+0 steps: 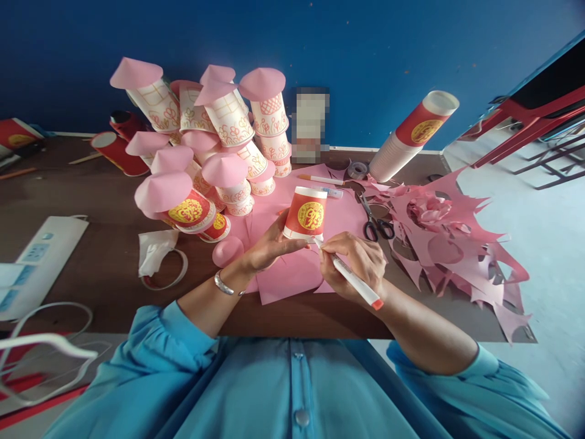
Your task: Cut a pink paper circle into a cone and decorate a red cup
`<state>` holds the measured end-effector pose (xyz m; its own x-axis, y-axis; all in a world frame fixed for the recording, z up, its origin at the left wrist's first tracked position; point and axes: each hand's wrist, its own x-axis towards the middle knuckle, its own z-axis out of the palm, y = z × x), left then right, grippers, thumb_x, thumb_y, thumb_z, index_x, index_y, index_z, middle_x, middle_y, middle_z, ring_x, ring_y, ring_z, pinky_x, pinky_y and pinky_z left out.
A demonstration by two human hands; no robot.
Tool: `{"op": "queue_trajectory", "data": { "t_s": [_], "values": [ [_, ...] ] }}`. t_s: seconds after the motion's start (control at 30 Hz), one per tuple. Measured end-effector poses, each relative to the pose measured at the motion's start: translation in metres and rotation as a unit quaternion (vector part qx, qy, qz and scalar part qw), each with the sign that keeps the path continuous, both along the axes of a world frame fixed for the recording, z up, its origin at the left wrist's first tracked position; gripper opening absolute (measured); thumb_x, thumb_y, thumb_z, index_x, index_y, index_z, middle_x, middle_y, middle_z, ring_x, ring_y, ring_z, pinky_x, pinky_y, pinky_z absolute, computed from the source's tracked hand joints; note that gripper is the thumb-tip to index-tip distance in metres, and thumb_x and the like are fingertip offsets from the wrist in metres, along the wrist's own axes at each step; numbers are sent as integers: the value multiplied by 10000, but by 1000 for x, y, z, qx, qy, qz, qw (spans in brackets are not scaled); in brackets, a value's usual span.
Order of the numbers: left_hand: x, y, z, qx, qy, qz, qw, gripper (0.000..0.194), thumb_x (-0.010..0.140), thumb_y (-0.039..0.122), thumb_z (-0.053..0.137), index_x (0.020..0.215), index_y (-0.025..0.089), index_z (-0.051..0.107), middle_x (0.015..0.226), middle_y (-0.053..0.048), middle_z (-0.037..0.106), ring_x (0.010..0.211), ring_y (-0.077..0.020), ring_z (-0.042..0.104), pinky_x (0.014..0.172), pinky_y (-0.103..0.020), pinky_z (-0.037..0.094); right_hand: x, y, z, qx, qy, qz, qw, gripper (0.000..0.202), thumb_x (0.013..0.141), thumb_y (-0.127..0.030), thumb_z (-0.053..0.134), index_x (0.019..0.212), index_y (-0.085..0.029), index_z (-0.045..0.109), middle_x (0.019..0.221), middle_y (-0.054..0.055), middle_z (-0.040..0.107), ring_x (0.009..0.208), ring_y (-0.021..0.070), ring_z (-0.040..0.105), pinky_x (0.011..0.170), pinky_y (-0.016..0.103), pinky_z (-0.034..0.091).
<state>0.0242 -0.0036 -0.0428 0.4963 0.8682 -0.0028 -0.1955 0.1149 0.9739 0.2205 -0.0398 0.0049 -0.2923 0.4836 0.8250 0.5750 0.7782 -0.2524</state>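
Left hand (267,250) grasping the upturned red paper cup (305,213) should brace it on the bench while right-hand fingers (340,250), clenched on the white marker pen (354,281), trace its rim slowly.

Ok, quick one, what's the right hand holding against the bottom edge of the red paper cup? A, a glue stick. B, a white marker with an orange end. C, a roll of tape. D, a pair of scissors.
B: the right hand grips a white marker with an orange end, its tip at the lower rim of the red paper cup that the left hand steadies; the scissors lie untouched on the pink paper.
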Motion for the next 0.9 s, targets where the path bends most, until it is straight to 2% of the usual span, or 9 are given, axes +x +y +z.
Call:
{"op": "queue_trajectory", "data": {
  "t_s": [0.2, 0.47, 0.73, 0.9],
  "values": [
    [0, 1, -2, 9, -12, -9, 1000, 606, 871, 333, 801, 1407, 297, 520, 1435, -49, 619, 1362, -311, 570, 1165, -516, 473, 0, 0, 1, -5, -1, 6, 1000, 191, 881, -58, 616, 946, -232, 572, 713, -31, 720, 551, 129, 685, 521, 230, 507],
    [0, 0, 2, -6, 27, 10, 1000, 640, 821, 416, 827, 1389, 328, 546, 1431, -35, 624, 1447, -318, 511, 1181, -505, 465, 0, 0, 0, -4, 0, 12, 1000, 174, 894, -64, 593, 937, -228, 556, 712, -18, 721, 555, 130, 685, 522, 229, 514],
    [1, -2, 4, 6, 9, 0, 1000, 624, 867, 369, 792, 1422, 281, 520, 1404, -60, 626, 1345, -342, 564, 1145, -515, 476, 1, 0, 2, -7, -2, 22, 1000, 183, 892, -53, 599, 952, -220, 554, 726, -13, 721, 559, 129, 682, 525, 232, 510],
    [1, -1, 5, 2, 19, -3, 1000, 578, 868, 367, 803, 1379, 307, 539, 1424, -45, 601, 1378, -321, 544, 1159, -495, 469, 2, 1, 0, -5, 0, 20, 1000, 207, 875, -46, 602, 960, -229, 555, 720, -24, 716, 561, 135, 682, 531, 242, 507]
  ]
}}
